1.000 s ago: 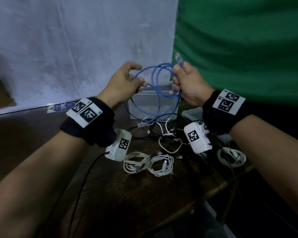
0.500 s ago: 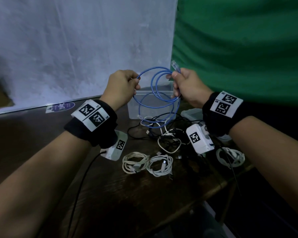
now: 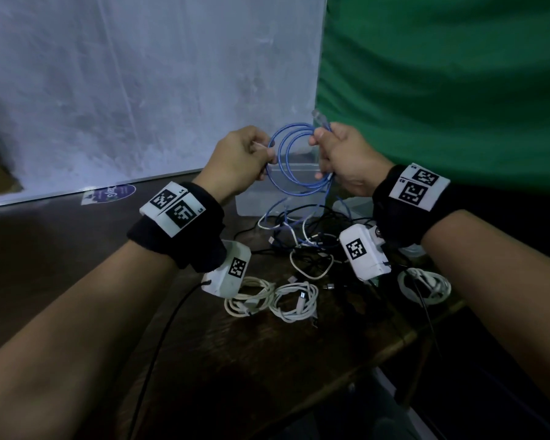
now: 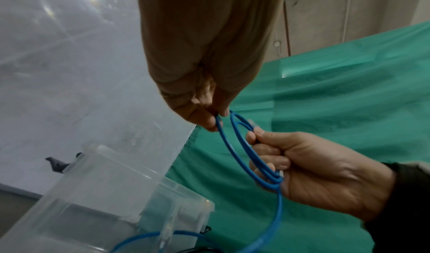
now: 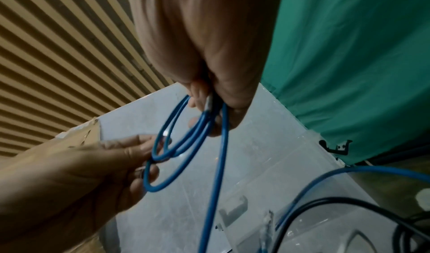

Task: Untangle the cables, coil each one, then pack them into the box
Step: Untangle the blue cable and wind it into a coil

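A blue network cable (image 3: pixel 294 160) hangs in several loops between my two hands, above the clear plastic box (image 3: pixel 251 201). My left hand (image 3: pixel 240 160) pinches the left side of the loops (image 4: pixel 220 126). My right hand (image 3: pixel 340 160) grips the right side of the coil (image 5: pixel 204 117), and a clear plug (image 3: pixel 318 117) sticks up above its fingers. The cable's free tail drops into a tangle of black, white and blue cables (image 3: pixel 302 242) on the dark wooden table (image 3: pixel 77 249).
Two coiled white cables (image 3: pixel 270 301) lie near the table's front, and another white coil (image 3: pixel 426 285) sits at the right edge. The box lid (image 3: pixel 351 203) lies behind the tangle. A white panel and a green cloth (image 3: pixel 442 90) stand behind.
Both hands have dropped a little and come closer together, and the blue loops have grown smaller and tighter. More of the cable's tail has lifted out of the tangle.
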The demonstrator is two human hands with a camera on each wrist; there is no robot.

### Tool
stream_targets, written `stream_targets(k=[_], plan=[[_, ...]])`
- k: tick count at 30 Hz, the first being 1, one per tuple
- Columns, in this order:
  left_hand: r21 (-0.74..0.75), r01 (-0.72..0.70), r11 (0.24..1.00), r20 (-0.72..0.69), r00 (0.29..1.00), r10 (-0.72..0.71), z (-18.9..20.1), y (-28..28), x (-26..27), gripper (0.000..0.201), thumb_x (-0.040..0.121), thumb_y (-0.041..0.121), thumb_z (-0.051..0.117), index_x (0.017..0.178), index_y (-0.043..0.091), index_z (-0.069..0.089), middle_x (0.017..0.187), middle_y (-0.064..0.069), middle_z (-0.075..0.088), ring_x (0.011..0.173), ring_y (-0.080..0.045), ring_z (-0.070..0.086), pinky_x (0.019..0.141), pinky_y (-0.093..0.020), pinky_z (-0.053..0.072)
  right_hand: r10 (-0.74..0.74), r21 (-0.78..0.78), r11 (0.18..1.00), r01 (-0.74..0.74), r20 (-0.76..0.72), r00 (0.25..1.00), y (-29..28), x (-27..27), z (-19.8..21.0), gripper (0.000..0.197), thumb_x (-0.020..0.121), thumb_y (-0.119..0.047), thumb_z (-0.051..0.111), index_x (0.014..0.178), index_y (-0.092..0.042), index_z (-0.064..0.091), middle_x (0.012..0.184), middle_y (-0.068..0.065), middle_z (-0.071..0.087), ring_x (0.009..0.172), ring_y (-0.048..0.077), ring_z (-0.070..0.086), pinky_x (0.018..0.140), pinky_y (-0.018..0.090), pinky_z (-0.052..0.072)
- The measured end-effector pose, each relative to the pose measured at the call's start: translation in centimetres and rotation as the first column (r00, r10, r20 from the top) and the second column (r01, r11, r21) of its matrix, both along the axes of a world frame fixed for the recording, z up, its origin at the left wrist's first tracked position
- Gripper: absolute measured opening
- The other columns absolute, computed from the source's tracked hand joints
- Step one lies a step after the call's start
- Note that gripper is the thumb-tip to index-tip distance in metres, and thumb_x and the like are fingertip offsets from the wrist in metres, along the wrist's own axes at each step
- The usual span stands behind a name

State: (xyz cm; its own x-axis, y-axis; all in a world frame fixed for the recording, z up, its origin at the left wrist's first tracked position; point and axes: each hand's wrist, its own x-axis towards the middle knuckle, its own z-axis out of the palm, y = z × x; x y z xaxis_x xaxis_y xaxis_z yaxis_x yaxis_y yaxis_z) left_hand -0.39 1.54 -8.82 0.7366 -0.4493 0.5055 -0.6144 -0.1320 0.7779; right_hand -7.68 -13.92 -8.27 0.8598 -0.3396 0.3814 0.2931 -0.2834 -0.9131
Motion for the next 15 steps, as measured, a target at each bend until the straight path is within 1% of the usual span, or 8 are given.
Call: stream_targets(k=[1, 3, 5, 8, 10, 12, 13, 15], plan=[[-0.036, 0.013, 0.999, -0.043, 0.999, -0.014, -0.2, 0.0, 0.0, 0.017, 0.089, 0.001, 0.056, 0.078, 0.014, 0.058, 0.068, -0.005, 0.061, 0.053, -0.014, 0.054, 0.058, -0.025, 0.052, 0.0, 0.021, 1.0, 0.0, 0.001, 1.0, -0.1, 0.0, 0.1, 0.026, 0.103, -0.015, 0.034, 0.079, -0.014, 0.046, 0.033, -0.012, 0.033, 0.03, 0.002, 0.027, 0.039, 0.022, 0.046], [-0.043, 0.014, 0.999, -0.019, 1.0, -0.014, -0.2, 0.1, 0.0, 0.017, 0.089, -0.001, 0.056, 0.078, 0.012, 0.061, 0.064, -0.005, 0.059, 0.051, -0.012, 0.053, 0.057, -0.022, 0.052, 0.051, 0.028, 0.998, -0.05, -0.023, 0.998, -0.1, -0.1, -0.1, 0.025, 0.102, -0.015, 0.035, 0.08, -0.014, 0.046, 0.038, -0.01, 0.031, 0.031, 0.004, 0.026, 0.04, 0.024, 0.049], [0.022, 0.011, 1.0, 0.079, 0.997, -0.013, 0.0, 0.0, -0.2, 0.013, 0.089, 0.0, 0.056, 0.086, 0.007, 0.067, 0.06, -0.004, 0.057, 0.047, -0.005, 0.049, 0.054, -0.018, 0.047, 0.093, -0.013, 0.996, -0.093, -0.053, 0.994, -0.1, -0.3, -0.4, 0.024, 0.102, -0.014, 0.036, 0.081, -0.014, 0.048, 0.049, -0.003, 0.029, 0.034, 0.004, 0.027, 0.041, 0.025, 0.05], [0.13, 0.014, 0.991, 0.159, 0.987, -0.035, 0.1, -0.1, -0.6, 0.016, 0.09, 0.006, 0.057, 0.091, 0.015, 0.07, 0.059, 0.0, 0.055, 0.045, -0.001, 0.044, 0.056, -0.018, 0.043, 0.09, -0.093, 0.991, -0.095, -0.063, 0.994, -0.1, -0.4, -0.6, 0.024, 0.102, -0.014, 0.037, 0.081, -0.013, 0.05, 0.056, 0.0, 0.027, 0.035, 0.005, 0.028, 0.042, 0.026, 0.05], [0.106, 0.078, 0.991, 0.082, 0.993, -0.087, 0.1, -0.1, -1.0, 0.019, 0.093, 0.006, 0.054, 0.099, 0.017, 0.068, 0.063, -0.003, 0.056, 0.05, -0.004, 0.046, 0.058, -0.019, 0.045, 0.049, -0.121, 0.991, -0.054, -0.043, 0.998, -0.2, -0.3, -0.5, 0.025, 0.101, -0.014, 0.038, 0.08, -0.013, 0.05, 0.055, 0.0, 0.029, 0.031, 0.005, 0.03, 0.043, 0.03, 0.048], [0.046, 0.152, 0.987, -0.075, 0.986, -0.149, -0.1, 0.1, -1.4, 0.021, 0.098, 0.008, 0.046, 0.108, 0.015, 0.064, 0.072, -0.006, 0.055, 0.057, -0.01, 0.047, 0.058, -0.019, 0.047, -0.01, -0.135, 0.991, 0.008, -0.009, 1.0, -0.4, -0.3, -0.3, 0.027, 0.101, -0.015, 0.038, 0.077, -0.014, 0.048, 0.047, -0.001, 0.035, 0.028, 0.004, 0.031, 0.048, 0.035, 0.042], [0.057, 0.152, 0.987, -0.141, 0.98, -0.142, -0.5, 0.2, -1.2, 0.022, 0.1, 0.013, 0.042, 0.11, 0.015, 0.061, 0.077, -0.007, 0.055, 0.06, -0.013, 0.048, 0.059, -0.021, 0.048, -0.026, -0.127, 0.992, 0.027, 0.012, 1.0, -0.5, -0.3, -0.2, 0.027, 0.101, -0.016, 0.037, 0.076, -0.015, 0.047, 0.043, -0.004, 0.036, 0.028, 0.004, 0.03, 0.048, 0.035, 0.04], [0.25, 0.077, 0.965, -0.219, 0.976, -0.021, -1.4, 0.3, -0.8, 0.025, 0.102, 0.028, 0.036, 0.116, 0.015, 0.052, 0.091, -0.012, 0.056, 0.07, -0.023, 0.056, 0.066, -0.03, 0.05, -0.027, -0.07, 0.997, 0.03, 0.053, 0.998, -0.5, -0.5, 0.5, 0.028, 0.103, -0.017, 0.035, 0.077, -0.015, 0.045, 0.043, -0.006, 0.035, 0.029, 0.003, 0.028, 0.044, 0.028, 0.039]])
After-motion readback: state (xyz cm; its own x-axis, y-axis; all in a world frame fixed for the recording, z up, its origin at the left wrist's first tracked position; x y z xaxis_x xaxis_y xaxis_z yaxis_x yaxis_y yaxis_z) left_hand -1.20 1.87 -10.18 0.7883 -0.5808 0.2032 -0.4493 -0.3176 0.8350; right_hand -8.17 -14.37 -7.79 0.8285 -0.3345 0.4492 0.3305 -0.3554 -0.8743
